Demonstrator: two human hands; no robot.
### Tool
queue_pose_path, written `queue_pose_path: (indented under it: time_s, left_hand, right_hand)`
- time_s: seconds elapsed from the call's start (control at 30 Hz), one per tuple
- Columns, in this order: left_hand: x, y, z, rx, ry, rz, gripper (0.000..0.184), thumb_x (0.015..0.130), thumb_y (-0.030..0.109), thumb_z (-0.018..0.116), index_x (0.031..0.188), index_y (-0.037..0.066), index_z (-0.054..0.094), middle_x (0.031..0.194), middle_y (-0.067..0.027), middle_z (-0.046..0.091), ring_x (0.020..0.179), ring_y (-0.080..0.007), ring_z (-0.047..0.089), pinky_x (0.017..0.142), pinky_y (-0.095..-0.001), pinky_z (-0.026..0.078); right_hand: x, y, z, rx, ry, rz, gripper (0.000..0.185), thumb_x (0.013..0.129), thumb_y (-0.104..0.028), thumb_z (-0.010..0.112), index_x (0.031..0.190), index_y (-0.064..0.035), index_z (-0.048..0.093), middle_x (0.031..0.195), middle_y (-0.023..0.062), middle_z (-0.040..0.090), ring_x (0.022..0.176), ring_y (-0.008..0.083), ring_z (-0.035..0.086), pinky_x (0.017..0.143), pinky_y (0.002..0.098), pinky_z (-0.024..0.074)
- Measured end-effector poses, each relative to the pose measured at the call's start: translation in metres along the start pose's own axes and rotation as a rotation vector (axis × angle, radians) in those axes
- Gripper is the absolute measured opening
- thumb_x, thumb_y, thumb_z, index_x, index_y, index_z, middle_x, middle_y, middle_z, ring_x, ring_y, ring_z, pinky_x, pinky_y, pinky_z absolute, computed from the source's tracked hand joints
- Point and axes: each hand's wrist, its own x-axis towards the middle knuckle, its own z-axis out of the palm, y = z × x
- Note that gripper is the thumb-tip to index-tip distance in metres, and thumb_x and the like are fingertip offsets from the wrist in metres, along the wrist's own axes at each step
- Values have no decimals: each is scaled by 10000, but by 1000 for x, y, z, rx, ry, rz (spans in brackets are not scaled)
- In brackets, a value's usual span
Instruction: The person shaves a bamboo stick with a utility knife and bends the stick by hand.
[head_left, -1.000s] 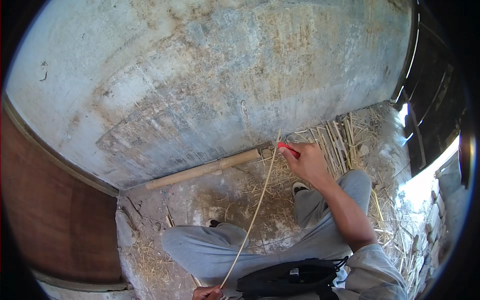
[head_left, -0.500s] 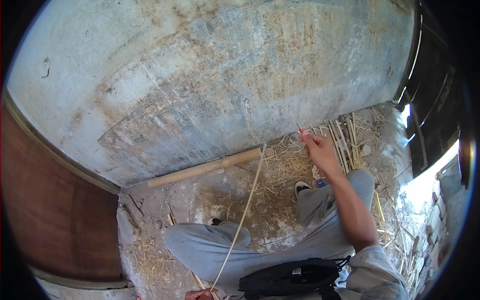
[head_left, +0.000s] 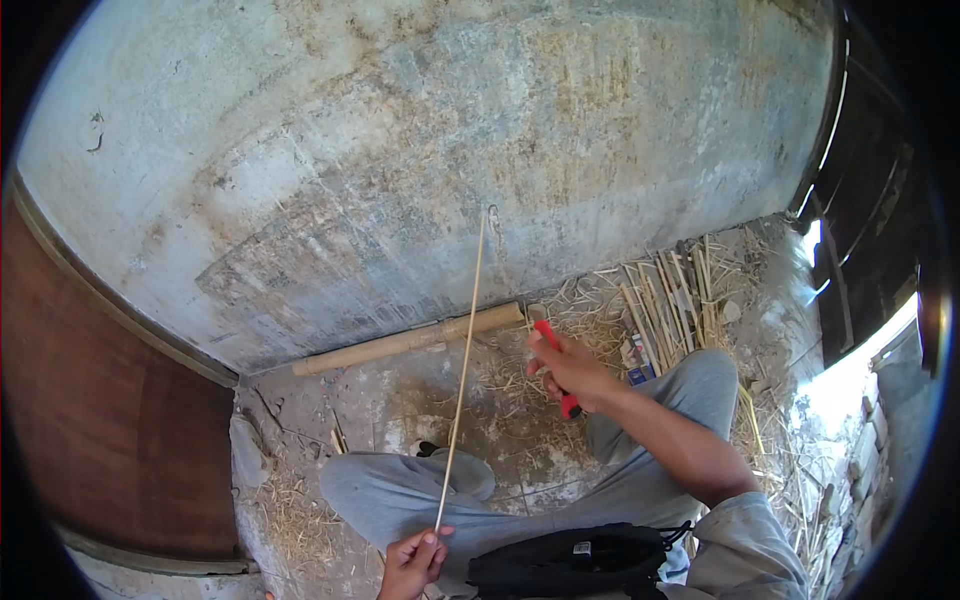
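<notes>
My left hand [head_left: 415,562] is closed, pinching the lower end of a long thin bamboo strip [head_left: 463,385] between thumb and fingers. The strip slants up and away, its far tip showing against the wall. My right hand [head_left: 570,370] is wrapped round a red-handled knife [head_left: 546,334], to the right of the strip and apart from it. Red and black show at the handle's lower end below my fist; the blade is hard to make out.
A thick bamboo pole [head_left: 410,345] lies along the foot of the stained wall [head_left: 400,180]. Split bamboo strips [head_left: 668,305] lie at the right among shavings [head_left: 500,365]. My crossed legs [head_left: 400,490] and a black waist bag [head_left: 570,560] are close below my hands.
My right hand has come down and left with the knife, nearer the strip. My left hand has risen slightly into view, and the strip now stands more upright with its tip higher.
</notes>
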Motion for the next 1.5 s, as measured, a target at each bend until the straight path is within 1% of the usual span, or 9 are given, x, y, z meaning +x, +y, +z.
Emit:
queue_pose_path:
  time_s: [0.07, 0.13, 0.17, 0.37, 0.67, 0.83, 1.0, 1.17, 1.5]
  left_hand:
    - [8, 11, 5, 39, -60, 115, 336, 1028, 353, 499, 1011, 38, 615, 611, 46, 420, 440, -30, 311, 402, -203, 244]
    - [19, 38, 14, -82, -150, -261, 301, 1042, 214, 491, 1199, -11, 613, 722, 23, 510, 525, -26, 404, 461, -198, 328]
    - [28, 42, 19, -83, -150, -260, 301, 1042, 214, 491, 1199, -11, 613, 722, 23, 510, 525, -26, 404, 461, -198, 328]
    - [71, 36, 41, 49, -136, -87, 351, 1044, 277, 478, 1184, -25, 591, 715, 3, 496, 479, -46, 379, 427, -215, 324]
    - [82, 36, 44, -58, -171, -127, 431, 1064, 348, 386, 1273, -4, 521, 717, -40, 533, 449, -58, 379, 418, -212, 333]
    - [75, 37, 43, -195, -184, -114, 375, 1068, 354, 340, 1264, 73, 495, 725, -92, 542, 411, -88, 357, 400, -225, 326]
    - [74, 39, 38, -347, -231, -229, 314, 1068, 306, 360, 1215, 75, 515, 749, -63, 511, 440, -91, 374, 413, -232, 334]
    - [79, 33, 36, -470, -233, -271, 286, 1065, 262, 386, 1203, 54, 526, 746, -19, 457, 475, -82, 378, 442, -232, 340]
    - [91, 42, 44, -593, -190, -330, 240, 1052, 218, 399, 1105, 28, 536, 673, -13, 420, 430, -48, 293, 380, -210, 237]
  right_hand:
    - [4, 10, 4, -825, 237, -646, 452, 1013, -402, 491, 1219, -9, 582, 880, 113, 636, 599, 190, 561, 557, 343, 468]
    - [-6, 9, 10, -810, 208, -672, 421, 999, -377, 520, 1201, -18, 609, 862, 132, 644, 625, 241, 592, 591, 372, 483]
    - [-14, 6, 16, -793, 180, -697, 391, 985, -353, 548, 1183, -28, 637, 844, 152, 652, 651, 292, 623, 625, 401, 497]
    - [-32, 10, 27, -1039, 14, -904, 286, 926, -311, 629, 1041, -59, 702, 792, 151, 677, 719, 340, 664, 646, 427, 518]
    - [-41, 10, 31, -989, -27, -932, 279, 892, -262, 693, 1046, -29, 697, 806, 159, 679, 674, 306, 669, 597, 387, 520]
    - [-32, 15, 29, -982, -7, -952, 274, 902, -271, 679, 1033, -30, 695, 798, 157, 674, 682, 306, 667, 606, 391, 521]
    - [-38, 17, 34, -954, -43, -951, 269, 902, -277, 674, 1019, -36, 696, 773, 148, 666, 657, 298, 664, 581, 391, 518]
    - [-36, 26, 35, -998, -124, -1117, 286, 876, -311, 700, 1008, -58, 706, 744, 113, 670, 593, 272, 657, 520, 377, 522]
    - [-37, 46, 42, -1152, -124, -1102, 317, 880, -347, 682, 971, -46, 715, 705, 92, 649, 578, 275, 653, 510, 384, 527]
